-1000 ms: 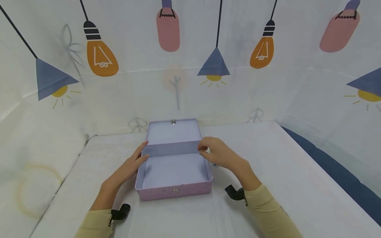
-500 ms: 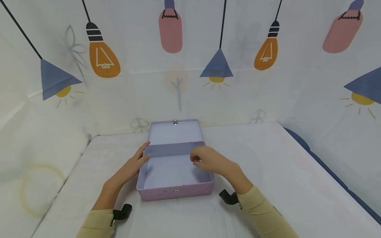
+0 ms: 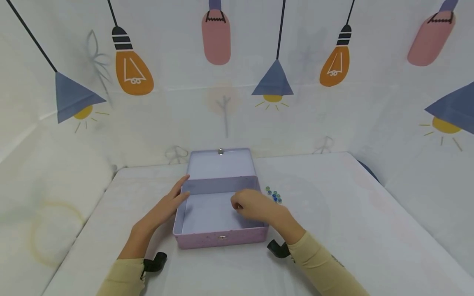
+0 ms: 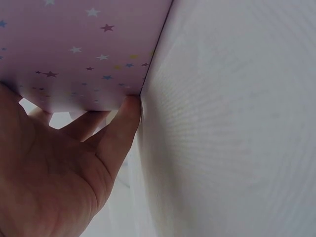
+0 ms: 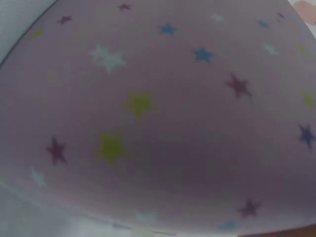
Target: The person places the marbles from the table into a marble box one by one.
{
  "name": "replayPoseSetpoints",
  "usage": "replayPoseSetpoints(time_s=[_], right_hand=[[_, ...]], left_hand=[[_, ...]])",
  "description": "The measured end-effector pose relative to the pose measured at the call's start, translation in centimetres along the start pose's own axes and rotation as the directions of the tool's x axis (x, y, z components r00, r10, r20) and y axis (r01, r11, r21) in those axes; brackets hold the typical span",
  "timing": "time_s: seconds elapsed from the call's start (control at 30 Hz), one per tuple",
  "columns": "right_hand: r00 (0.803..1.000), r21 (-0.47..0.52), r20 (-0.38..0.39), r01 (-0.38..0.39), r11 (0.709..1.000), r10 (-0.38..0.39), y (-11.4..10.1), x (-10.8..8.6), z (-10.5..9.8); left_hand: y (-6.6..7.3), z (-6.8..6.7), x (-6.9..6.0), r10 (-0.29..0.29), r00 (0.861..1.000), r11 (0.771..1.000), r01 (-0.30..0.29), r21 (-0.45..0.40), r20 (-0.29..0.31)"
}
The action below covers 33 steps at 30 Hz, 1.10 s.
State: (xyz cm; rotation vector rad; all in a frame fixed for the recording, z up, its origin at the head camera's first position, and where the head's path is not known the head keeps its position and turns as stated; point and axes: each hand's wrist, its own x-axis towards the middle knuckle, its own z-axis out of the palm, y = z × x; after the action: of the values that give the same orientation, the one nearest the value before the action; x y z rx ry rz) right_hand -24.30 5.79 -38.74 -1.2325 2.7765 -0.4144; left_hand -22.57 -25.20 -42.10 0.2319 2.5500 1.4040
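A lilac tin box (image 3: 220,238) with a star print stands on the table, its hinged lid (image 3: 221,165) laid back. My left hand (image 3: 166,208) rests on its left wall with fingers extended; in the left wrist view, the hand's fingertips (image 4: 129,106) touch the starry outer side low down. My right hand (image 3: 255,205) is over the box's right half, fingers curled downward; whatever may lie between them is hidden. Several small blue and green glass marbles (image 3: 275,198) lie on the table beyond the right wall. The starry wall (image 5: 163,108) fills most of the right wrist view.
The table (image 3: 333,230) has a white cover. Behind it hangs a white cloth (image 3: 177,119) printed with lamps and bulbs. A black wrist piece (image 3: 156,262) sits at the left cuff, another (image 3: 278,249) at the right cuff.
My right hand has moved left and down from the box's right rear rim to over its inside, uncovering the marbles. The left hand keeps its place on the left wall.
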Motion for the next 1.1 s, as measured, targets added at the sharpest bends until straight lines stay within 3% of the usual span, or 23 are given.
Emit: replayPoseSetpoints(time_s=[0.2, 0.5, 1.1], right_hand=[[1.000, -0.073, 0.028, 0.005, 0.997, -0.003, -0.7, 0.6, 0.9], [0.992, -0.035, 0.124, -0.006, 0.999, 0.010, -1.2, 0.9, 1.6], [0.993, -0.031, 0.116, -0.029, 0.999, 0.032, -1.5, 0.6, 1.8]], left_hand=[[0.0, 0.1, 0.0, -0.002, 1.000, 1.000, 0.002, 0.009, -0.010], [0.0, 0.1, 0.1, 0.015, 1.000, 1.000, -0.015, -0.009, -0.008], [-0.1, 0.2, -0.3, 0.028, 1.000, 0.999, -0.029, -0.025, -0.009]])
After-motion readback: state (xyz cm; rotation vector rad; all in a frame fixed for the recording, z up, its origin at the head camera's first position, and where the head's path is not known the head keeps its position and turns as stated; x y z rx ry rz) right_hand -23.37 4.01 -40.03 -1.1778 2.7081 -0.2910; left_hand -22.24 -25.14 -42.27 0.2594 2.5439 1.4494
